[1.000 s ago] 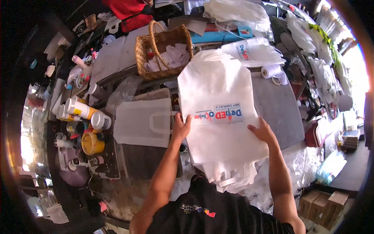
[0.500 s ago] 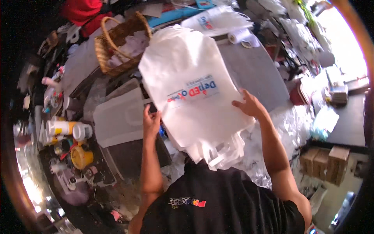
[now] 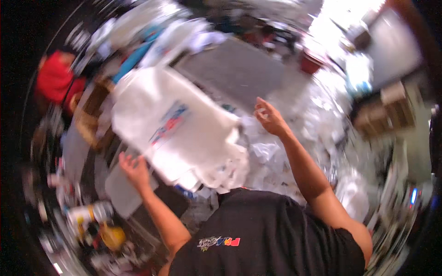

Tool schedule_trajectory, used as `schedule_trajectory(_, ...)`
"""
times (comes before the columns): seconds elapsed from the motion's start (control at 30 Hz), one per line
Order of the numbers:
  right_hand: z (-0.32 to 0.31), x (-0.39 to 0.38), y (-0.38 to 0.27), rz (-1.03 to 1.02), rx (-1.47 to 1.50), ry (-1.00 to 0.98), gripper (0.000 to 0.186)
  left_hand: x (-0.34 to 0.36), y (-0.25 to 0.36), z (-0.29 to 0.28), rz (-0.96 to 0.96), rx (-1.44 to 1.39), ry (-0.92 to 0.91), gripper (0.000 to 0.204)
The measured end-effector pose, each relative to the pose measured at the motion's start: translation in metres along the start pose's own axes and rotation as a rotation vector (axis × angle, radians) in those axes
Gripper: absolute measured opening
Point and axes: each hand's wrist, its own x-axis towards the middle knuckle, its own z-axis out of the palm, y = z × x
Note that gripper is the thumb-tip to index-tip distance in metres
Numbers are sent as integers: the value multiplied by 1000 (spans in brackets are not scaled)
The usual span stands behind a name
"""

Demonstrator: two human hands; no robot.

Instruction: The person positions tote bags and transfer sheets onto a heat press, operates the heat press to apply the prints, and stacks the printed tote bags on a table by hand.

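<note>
Hands, two, one bag stack

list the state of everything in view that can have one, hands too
Left hand: open, fingers spread, empty
Right hand: fingers loosely bent, empty, apart from the bags
White bag stack: piled, printed side up
Pale sheet: lying flat
Gray panel: lying flat
Clear plastic: crumpled
Yellow tub: too blurred to tell if lidded
Cardboard boxes: side by side, open or shut unclear
</note>
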Motion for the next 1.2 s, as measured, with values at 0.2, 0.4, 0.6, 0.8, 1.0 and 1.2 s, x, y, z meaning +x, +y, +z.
schedule_trajectory(0.2, -113, -221, 244, 469, -185, 262, 45, -37, 121, 45, 559, -264, -199, 48)
schedule_trajectory(0.4, -116, -628, 440, 1403, -71, 375, 40, -256, 249, 197, 704, -238, -724, 67)
schedule_trajectory(0.6, -72, -820, 467, 1749, 143, 525, 32, -425, 223, 339, 975, -82, -1262, 64)
schedule_trajectory(0.8, -104, -828, 534, 1606, 68, 1371, 37, -568, 195, 410, 946, 565, -1899, 61)
schedule_trajectory(1.0, -281, -756, 593, 1601, 376, 1288, 58, -593, 146, 516, 840, 814, -1974, 53)
schedule_trajectory(1.2, -321, -722, 684, 1239, 793, 2054, 49, -619, 196, 626, 733, 1047, -1920, 56)
